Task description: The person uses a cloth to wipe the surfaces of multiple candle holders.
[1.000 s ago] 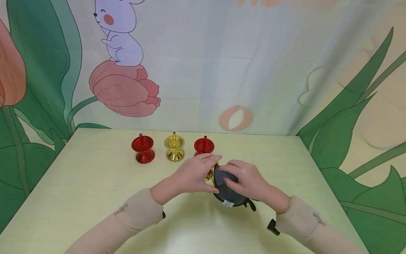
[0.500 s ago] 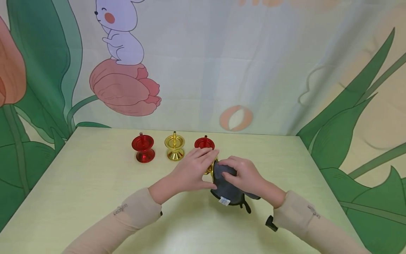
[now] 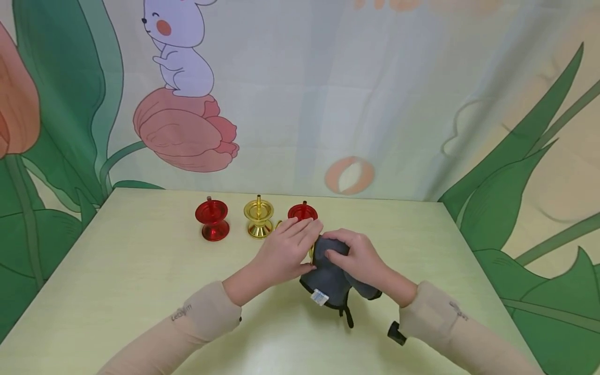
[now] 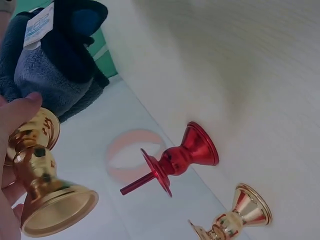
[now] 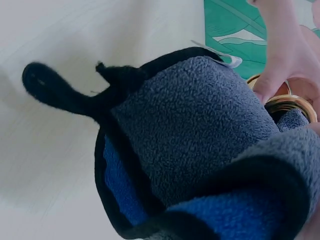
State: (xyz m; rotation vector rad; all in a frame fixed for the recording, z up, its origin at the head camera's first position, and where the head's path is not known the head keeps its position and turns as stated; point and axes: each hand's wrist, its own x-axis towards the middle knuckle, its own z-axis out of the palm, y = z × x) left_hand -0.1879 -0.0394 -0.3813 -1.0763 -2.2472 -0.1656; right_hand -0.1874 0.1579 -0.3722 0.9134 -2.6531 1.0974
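Note:
Above the table, my left hand (image 3: pixel 289 251) grips a gold candle holder (image 4: pixel 42 170), tilted over with its flared foot pointing away from the palm. In the head view the fingers hide most of it. My right hand (image 3: pixel 360 260) pinches a folded grey-blue cloth (image 3: pixel 330 281) with black edging, a hanging loop and a white label. The cloth presses against the holder's dish end, and in the right wrist view part of it lies inside the gold rim (image 5: pixel 292 102). Bright blue fabric (image 5: pixel 240 215) shows on the cloth's other side.
Along the back of the table stand a red candle holder (image 3: pixel 214 230), a gold candle holder (image 3: pixel 259 228) and another red candle holder (image 3: pixel 302 211), partly behind my left hand. A printed curtain (image 3: pixel 281 130) hangs behind the table. A black piece (image 3: pixel 396 333) sticks out from the right cuff.
The cloth's lower part and loop have swung left, and my right hand has shifted slightly left. The held gold candle holder has turned, its edge now showing left of my fingers.

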